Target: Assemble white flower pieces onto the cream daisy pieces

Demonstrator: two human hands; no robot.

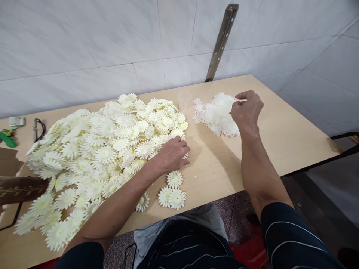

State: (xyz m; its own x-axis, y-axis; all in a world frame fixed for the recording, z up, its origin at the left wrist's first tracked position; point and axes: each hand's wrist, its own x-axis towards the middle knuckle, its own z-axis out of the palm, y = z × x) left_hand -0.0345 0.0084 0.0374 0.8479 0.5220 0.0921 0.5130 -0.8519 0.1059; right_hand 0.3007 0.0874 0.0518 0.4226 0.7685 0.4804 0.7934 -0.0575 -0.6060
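Note:
A broad heap of pale yellow artificial flower heads (pixel 105 153) covers the table's left half. At its right edge is my left hand (pixel 172 155), closed with its fingers curled down toward the tabletop. A bit of a flower shows beside those fingers, but what they grip is hidden. My right hand (pixel 248 110) is raised over the right side of a smaller pile of white, translucent flower-shaped pieces (pixel 221 114). Its thumb and forefinger pinch a thin white piece (pixel 241 100), seen edge-on. Near the front edge lie a few separate yellow flower heads (pixel 175 179).
A clear plastic cup-like object (pixel 184 100) stands between the piles. A metal bracket (pixel 223 41) rises against the tiled wall. Black cable (pixel 39 129), a green-handled tool (pixel 8 139) and a brown cylindrical object (pixel 21 189) are at the left. The table (pixel 297 138) ends at right.

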